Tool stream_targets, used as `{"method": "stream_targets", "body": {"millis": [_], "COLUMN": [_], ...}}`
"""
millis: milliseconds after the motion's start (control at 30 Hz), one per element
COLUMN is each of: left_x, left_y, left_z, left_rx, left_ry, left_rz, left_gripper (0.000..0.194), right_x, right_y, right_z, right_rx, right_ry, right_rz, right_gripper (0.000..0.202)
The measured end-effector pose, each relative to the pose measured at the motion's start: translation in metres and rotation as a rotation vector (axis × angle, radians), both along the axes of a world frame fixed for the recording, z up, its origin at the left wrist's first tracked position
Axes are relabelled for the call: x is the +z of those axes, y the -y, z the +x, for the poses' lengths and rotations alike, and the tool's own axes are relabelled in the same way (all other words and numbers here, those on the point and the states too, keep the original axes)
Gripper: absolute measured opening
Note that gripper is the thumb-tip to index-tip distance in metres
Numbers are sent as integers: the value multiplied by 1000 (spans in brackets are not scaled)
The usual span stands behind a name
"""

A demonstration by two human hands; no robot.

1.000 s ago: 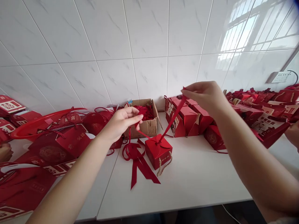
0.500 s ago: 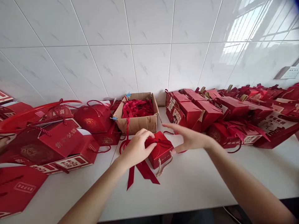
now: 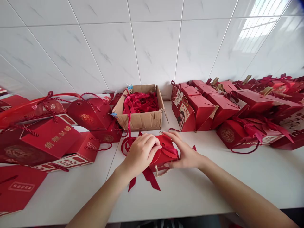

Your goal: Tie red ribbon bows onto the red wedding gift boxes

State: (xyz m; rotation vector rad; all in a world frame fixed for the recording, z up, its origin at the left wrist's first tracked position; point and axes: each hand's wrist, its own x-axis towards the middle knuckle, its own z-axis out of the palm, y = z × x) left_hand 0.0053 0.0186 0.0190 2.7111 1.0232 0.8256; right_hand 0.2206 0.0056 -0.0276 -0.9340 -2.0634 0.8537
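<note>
A small red gift box (image 3: 162, 158) with a cream rope handle (image 3: 159, 172) stands on the white table, with a red ribbon (image 3: 171, 150) across its top. My left hand (image 3: 143, 151) is closed in a pinch over the left part of the lid, on the ribbon as far as I can see; its fingertips partly hide the spot. Two loose ribbon tails (image 3: 152, 178) lie in front of the box, below that hand. My right hand (image 3: 184, 152) grips the box's right side, thumb at the front and fingers over the back edge.
Behind the box, a cardboard carton (image 3: 142, 122) holds a heap of red ribbons, one strand hanging over its front. Red gift boxes (image 3: 85, 117) and a red plastic basket (image 3: 14, 114) crowd the left. Rows of red boxes (image 3: 201, 109) stand right; a ribboned one (image 3: 228, 134) lies nearer.
My right hand has come in from beside the box and closed on its right side. My left hand stays at the lid, its fingers drawn closer together. The camera view has shifted slightly.
</note>
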Motion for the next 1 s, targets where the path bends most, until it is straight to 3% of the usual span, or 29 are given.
{"method": "stream_targets", "body": {"millis": [133, 300, 700, 1000], "left_x": [1, 4, 2, 6], "left_y": [2, 2, 1, 0], "left_z": [-3, -7, -12, -15], "left_rx": [-34, 12, 139, 153], "left_ry": [71, 128, 112, 114], "left_rz": [-46, -51, -109, -172], "left_gripper": [15, 15, 15, 15], "right_x": [-2, -3, -3, 2], "right_y": [5, 5, 7, 7], "right_z": [-9, -8, -7, -10], "right_rx": [-26, -58, -77, -115], "right_ry": [39, 74, 109, 127], "right_rz": [17, -9, 9, -1], "right_gripper": [103, 99, 100, 101]}}
